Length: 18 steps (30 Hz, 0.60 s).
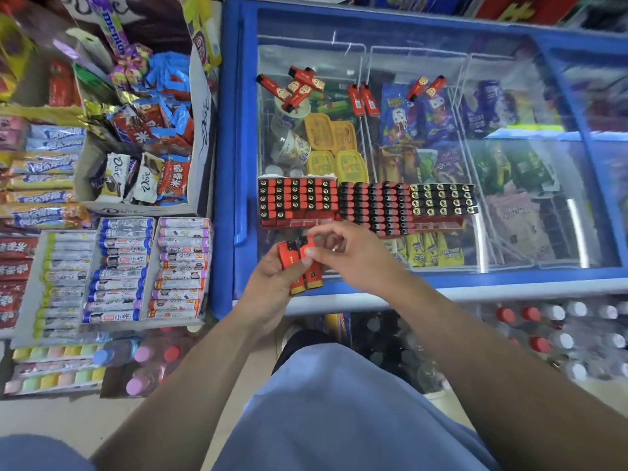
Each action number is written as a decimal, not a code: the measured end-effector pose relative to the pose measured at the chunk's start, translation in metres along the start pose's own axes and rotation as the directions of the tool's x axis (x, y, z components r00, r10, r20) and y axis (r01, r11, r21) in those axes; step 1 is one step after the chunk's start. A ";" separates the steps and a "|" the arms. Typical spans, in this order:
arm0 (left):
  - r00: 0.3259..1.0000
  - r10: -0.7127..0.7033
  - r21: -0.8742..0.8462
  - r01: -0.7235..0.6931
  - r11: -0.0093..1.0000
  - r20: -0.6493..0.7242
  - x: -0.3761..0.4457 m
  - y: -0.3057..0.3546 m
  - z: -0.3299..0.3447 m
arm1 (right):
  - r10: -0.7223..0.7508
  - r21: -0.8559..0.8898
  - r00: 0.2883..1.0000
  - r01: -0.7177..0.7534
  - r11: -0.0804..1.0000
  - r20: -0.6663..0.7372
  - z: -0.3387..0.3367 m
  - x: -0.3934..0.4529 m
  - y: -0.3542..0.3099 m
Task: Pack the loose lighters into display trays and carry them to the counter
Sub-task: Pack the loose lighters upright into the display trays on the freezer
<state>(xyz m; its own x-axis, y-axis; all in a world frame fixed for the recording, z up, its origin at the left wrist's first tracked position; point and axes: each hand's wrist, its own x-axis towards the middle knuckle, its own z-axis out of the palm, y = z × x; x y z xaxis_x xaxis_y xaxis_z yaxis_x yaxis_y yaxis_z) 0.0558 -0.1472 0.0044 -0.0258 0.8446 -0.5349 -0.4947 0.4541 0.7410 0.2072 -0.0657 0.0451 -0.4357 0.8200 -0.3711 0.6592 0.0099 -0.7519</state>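
The left hand [272, 283] grips a bunch of lighters [300, 266]; the right hand [343, 256] pinches one. Loosely bunched, they may slip onto the freezer lid [526, 164].

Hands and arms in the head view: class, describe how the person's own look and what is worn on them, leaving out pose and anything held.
Both forearms are bare to the frame's lower edge, so no sleeves show. The left hand and right hand wear no gloves, and no watch or bracelet is visible on either wrist. Rings cannot be made out. Light blue clothing covers the lap.
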 end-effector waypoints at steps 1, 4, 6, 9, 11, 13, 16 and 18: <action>1.000 -0.010 0.012 0.010 1.000 0.028 0.001 0.001 0.002 | 0.021 0.022 1.000 -0.021 1.000 0.011 -0.003 -0.002 0.001; 0.998 -0.047 0.040 0.045 0.998 0.052 0.004 0.003 0.004 | 0.062 0.044 0.998 -0.063 0.997 0.010 -0.008 -0.005 0.004; 0.995 -0.091 0.037 0.090 0.995 0.030 0.007 0.001 0.004 | 0.081 0.056 0.996 -0.079 0.995 -0.042 -0.009 -0.006 0.004; 0.974 -0.210 -0.094 0.201 0.975 -0.089 0.009 -0.002 -0.002 | 0.086 0.037 0.980 -0.081 0.996 -0.181 -0.007 -0.004 0.002; 0.954 -0.268 -0.188 0.242 0.952 -0.132 0.007 -0.003 -0.009 | 0.036 -0.054 0.961 -0.053 0.997 -0.272 -0.004 0.001 -0.001; 0.952 -0.285 -0.263 0.249 0.932 -0.109 0.002 -0.004 -0.015 | -0.043 -0.138 0.951 0.001 0.990 -0.306 0.000 0.008 -0.004; 0.954 -0.275 -0.295 0.230 0.927 -0.120 -0.005 -0.006 -0.020 | -0.129 -0.231 0.954 0.066 0.971 -0.270 0.008 0.020 -0.004; 0.955 -0.264 -0.306 0.213 0.928 -0.137 -0.008 -0.006 -0.022 | -0.158 -0.258 0.952 0.089 0.962 -0.261 0.014 0.028 -0.002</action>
<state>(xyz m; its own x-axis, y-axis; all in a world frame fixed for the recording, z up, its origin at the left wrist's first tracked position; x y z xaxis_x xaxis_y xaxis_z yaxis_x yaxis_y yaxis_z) 0.0401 -0.1628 -0.0046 -0.0126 0.6475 -0.7620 -0.7306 0.5143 0.4491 0.1850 -0.0505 0.0286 -0.3593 0.9286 -0.0922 0.7536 0.2305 -0.6156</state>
